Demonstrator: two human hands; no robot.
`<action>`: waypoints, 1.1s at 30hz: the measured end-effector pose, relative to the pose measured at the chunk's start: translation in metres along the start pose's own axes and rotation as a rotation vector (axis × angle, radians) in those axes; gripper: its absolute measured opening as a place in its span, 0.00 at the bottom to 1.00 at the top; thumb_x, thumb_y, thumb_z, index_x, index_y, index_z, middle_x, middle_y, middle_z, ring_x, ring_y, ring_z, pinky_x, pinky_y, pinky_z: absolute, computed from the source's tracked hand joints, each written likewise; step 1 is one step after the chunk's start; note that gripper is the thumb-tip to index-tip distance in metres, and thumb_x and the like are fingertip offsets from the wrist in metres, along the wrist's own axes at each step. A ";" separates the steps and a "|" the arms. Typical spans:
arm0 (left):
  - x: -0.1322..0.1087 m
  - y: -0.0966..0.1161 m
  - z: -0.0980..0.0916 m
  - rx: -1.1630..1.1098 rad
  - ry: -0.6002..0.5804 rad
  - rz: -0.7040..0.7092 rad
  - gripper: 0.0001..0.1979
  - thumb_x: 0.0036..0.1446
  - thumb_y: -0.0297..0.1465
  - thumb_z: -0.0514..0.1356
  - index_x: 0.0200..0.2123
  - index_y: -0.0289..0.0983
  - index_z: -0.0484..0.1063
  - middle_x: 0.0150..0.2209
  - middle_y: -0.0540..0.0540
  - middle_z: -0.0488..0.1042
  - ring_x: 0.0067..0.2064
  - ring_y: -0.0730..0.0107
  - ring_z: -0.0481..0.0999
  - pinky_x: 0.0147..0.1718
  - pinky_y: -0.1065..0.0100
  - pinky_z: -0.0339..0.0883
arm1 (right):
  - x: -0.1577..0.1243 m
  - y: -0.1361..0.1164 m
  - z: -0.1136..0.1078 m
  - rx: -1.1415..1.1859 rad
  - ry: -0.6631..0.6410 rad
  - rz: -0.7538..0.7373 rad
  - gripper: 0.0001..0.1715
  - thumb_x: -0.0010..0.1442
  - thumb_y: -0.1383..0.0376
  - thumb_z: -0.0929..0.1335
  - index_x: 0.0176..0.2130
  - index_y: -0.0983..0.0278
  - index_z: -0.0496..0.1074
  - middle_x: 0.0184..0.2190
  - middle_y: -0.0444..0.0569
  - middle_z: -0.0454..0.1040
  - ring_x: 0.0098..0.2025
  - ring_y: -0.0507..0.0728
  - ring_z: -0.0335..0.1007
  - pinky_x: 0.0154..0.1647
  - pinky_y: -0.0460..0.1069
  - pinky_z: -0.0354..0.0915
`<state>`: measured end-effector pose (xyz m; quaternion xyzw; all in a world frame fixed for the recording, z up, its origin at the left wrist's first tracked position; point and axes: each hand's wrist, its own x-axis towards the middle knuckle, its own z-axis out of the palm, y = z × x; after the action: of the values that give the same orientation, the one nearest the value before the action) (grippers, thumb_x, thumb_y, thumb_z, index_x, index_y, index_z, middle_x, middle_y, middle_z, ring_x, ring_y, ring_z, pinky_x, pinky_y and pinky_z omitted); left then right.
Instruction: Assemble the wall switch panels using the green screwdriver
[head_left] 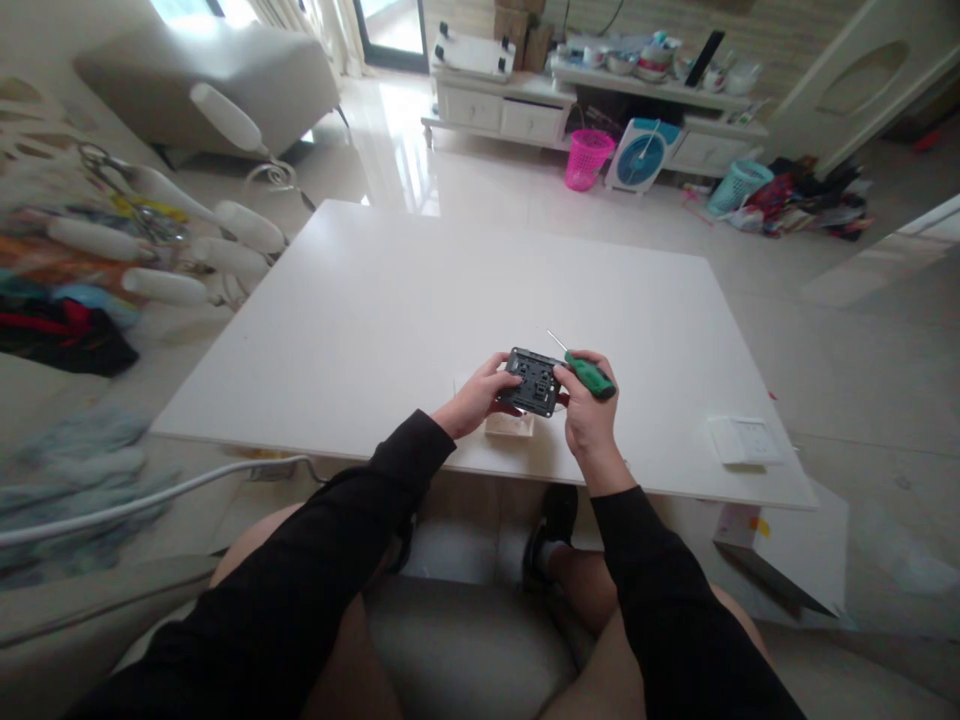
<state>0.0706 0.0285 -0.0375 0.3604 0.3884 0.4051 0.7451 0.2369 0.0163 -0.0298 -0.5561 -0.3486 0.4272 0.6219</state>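
My left hand (484,393) grips the left side of a black square plastic plate (536,383), with moulded slots and openings, like the inside of a wall switch or socket. The thumb lies on its face. My right hand (592,420) holds a screwdriver (590,375) with a green and black handle; its thin metal shaft points up and left, apart from the plate. Fingers of this hand also touch the plate's right edge. Under the plate, a small pale open box (510,425) stands near the table's front edge, partly hidden.
The hands are over a white table (420,280). White wall socket panels (744,441) lie at its right front. A lamp with white shades (240,225) stands close on the left. Beyond the table are a pink basket (587,160), a blue fan (643,155) and a cabinet (495,108).
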 end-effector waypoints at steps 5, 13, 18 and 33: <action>-0.006 -0.006 0.008 -0.071 -0.020 0.085 0.25 0.52 0.28 0.65 0.54 0.40 0.68 0.46 0.45 0.79 0.41 0.62 0.83 0.39 0.60 0.80 | -0.001 0.002 0.001 0.019 0.002 0.015 0.26 0.45 0.57 0.79 0.43 0.57 0.72 0.35 0.40 0.75 0.37 0.55 0.73 0.30 0.48 0.70; -0.001 -0.013 0.009 -0.123 0.092 0.151 0.25 0.52 0.28 0.66 0.54 0.38 0.68 0.48 0.43 0.78 0.47 0.58 0.81 0.51 0.47 0.79 | -0.002 0.008 -0.001 -0.060 -0.093 -0.032 0.30 0.41 0.60 0.80 0.44 0.58 0.72 0.35 0.40 0.78 0.37 0.56 0.76 0.42 0.54 0.73; 0.000 -0.014 0.007 -0.092 0.103 0.147 0.26 0.52 0.29 0.67 0.55 0.38 0.68 0.48 0.43 0.78 0.48 0.56 0.81 0.53 0.45 0.78 | -0.002 0.009 -0.002 -0.100 -0.127 -0.052 0.30 0.42 0.62 0.79 0.45 0.57 0.72 0.36 0.41 0.79 0.39 0.59 0.78 0.43 0.55 0.73; 0.001 -0.017 0.007 -0.105 0.096 0.153 0.28 0.50 0.30 0.69 0.55 0.38 0.69 0.49 0.41 0.78 0.50 0.52 0.80 0.52 0.44 0.78 | -0.003 0.011 -0.004 -0.131 -0.144 -0.094 0.29 0.44 0.63 0.78 0.46 0.57 0.71 0.37 0.42 0.79 0.40 0.59 0.78 0.43 0.55 0.73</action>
<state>0.0825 0.0207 -0.0495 0.3295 0.3733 0.4974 0.7104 0.2374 0.0126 -0.0415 -0.5461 -0.4453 0.4129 0.5770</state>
